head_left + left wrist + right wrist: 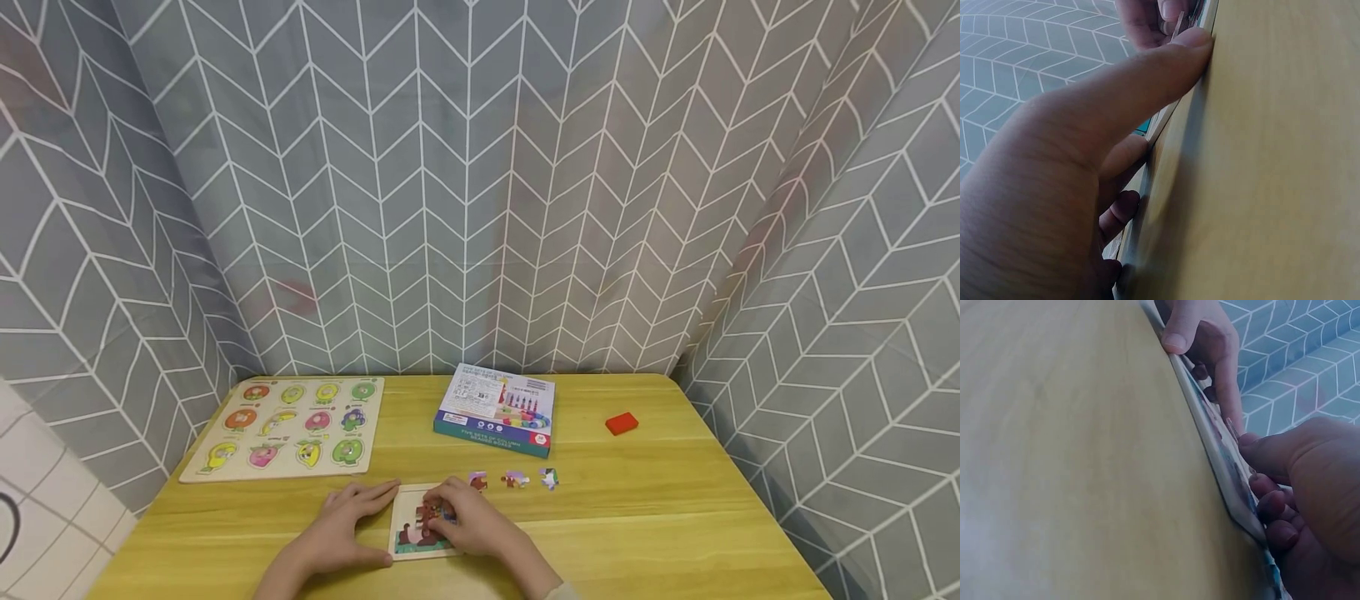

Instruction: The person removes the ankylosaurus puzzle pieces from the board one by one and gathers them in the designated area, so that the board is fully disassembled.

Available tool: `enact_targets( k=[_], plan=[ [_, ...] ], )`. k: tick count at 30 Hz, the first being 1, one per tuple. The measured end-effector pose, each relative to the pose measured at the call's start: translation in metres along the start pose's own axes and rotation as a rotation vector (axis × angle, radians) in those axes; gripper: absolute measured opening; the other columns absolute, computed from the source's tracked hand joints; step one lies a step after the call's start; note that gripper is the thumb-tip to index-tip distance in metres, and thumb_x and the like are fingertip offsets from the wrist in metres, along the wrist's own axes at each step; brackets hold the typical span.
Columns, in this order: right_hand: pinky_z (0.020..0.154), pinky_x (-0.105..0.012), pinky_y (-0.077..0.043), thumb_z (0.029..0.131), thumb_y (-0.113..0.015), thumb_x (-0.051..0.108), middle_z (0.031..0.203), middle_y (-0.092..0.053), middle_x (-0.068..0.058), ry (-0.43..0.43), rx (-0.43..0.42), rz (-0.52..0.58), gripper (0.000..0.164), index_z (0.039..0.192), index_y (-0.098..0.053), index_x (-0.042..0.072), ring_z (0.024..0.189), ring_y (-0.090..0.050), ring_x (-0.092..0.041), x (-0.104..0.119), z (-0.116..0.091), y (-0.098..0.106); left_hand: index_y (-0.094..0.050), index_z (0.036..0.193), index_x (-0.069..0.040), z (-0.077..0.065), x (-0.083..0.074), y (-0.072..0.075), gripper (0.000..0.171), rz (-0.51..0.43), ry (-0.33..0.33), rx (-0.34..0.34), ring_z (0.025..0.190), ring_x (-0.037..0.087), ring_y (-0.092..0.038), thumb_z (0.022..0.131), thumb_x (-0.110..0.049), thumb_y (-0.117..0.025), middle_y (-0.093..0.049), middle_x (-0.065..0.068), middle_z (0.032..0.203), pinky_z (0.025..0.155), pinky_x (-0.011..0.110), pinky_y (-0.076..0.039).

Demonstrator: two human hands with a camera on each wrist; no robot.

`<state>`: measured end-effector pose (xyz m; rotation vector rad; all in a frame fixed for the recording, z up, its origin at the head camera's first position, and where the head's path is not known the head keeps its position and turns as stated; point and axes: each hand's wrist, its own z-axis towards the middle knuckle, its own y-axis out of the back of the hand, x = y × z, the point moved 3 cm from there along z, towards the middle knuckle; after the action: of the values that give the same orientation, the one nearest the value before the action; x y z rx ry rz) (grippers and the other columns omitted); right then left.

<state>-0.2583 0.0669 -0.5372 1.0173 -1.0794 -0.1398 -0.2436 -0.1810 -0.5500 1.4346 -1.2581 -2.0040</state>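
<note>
A small square puzzle board point(405, 498) with a pale rim lies on the table, partly filled with a brown, pink and green picture. My left hand point(341, 529) spans its left side, thumb at the near corner and index finger by the far one. In the left wrist view the straight thumb point(1147, 81) rests against the board's edge. Over the board, my right hand point(467, 518) pinches a brown puzzle piece point(429, 512) between thumb and fingers. The right wrist view shows this thin piece point(1232, 429) tilted above the board; the hand hides the board's right part.
Three loose puzzle pieces, one purple and brown point(477, 480), one mixed point(515, 479) and one white and green point(549, 478), lie beyond the right hand. A fruit peg board point(296, 426) is at the back left, a game box point(495, 410) behind, a red block point(622, 423) at right.
</note>
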Motion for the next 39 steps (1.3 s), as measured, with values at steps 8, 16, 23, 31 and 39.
enact_targets(
  k=[8,16,23,31,39],
  plan=[
    [0.082,-0.02,-0.048,0.105,-0.068,0.023,0.114,-0.062,0.006,0.048,0.015,-0.03,0.031,0.134,-0.069,0.01,0.088,-0.049,0.001,0.002,0.0,0.005,-0.054,0.158,-0.027,0.0,0.0,-0.001,0.101,0.013,-0.005,-0.004,0.123,0.014,-0.046,0.073,-0.072,-0.084,-0.053,-0.007,0.16,0.095,0.04,-0.035],
    [0.085,-0.021,-0.05,0.106,-0.067,0.022,0.115,-0.061,0.006,0.065,-0.008,-0.013,0.035,0.138,-0.066,0.009,0.094,-0.052,-0.002,0.01,0.0,0.02,-0.054,0.158,-0.025,0.0,0.0,-0.001,0.102,0.007,-0.005,-0.002,0.122,0.014,-0.046,0.073,-0.072,-0.084,-0.053,-0.005,0.16,0.095,0.041,-0.035],
    [0.086,-0.024,-0.052,0.107,-0.065,0.027,0.121,-0.064,0.003,0.08,-0.081,0.029,0.035,0.138,-0.066,0.009,0.098,-0.053,-0.004,0.018,-0.007,0.04,-0.054,0.157,-0.024,0.0,0.0,-0.002,0.102,0.003,-0.004,-0.002,0.122,0.015,-0.046,0.073,-0.071,-0.084,-0.053,-0.005,0.16,0.095,0.041,-0.035],
    [0.086,-0.027,-0.053,0.106,-0.067,0.025,0.122,-0.066,0.001,0.048,-0.14,0.029,0.036,0.136,-0.068,0.006,0.101,-0.061,-0.018,0.004,-0.026,0.052,-0.053,0.158,-0.024,-0.001,0.0,-0.002,0.102,-0.014,-0.001,0.011,0.124,0.016,-0.045,0.073,-0.071,-0.085,-0.052,-0.005,0.162,0.095,0.042,-0.033],
    [0.087,-0.029,-0.053,0.103,-0.07,0.023,0.121,-0.066,0.001,-0.028,-0.213,-0.021,0.037,0.136,-0.069,0.006,0.1,-0.058,-0.013,-0.031,-0.061,0.069,-0.053,0.158,-0.023,-0.001,0.0,-0.001,0.103,-0.014,-0.012,-0.002,0.123,0.014,-0.045,0.073,-0.071,-0.085,-0.052,-0.005,0.162,0.096,0.043,-0.032]
  ],
)
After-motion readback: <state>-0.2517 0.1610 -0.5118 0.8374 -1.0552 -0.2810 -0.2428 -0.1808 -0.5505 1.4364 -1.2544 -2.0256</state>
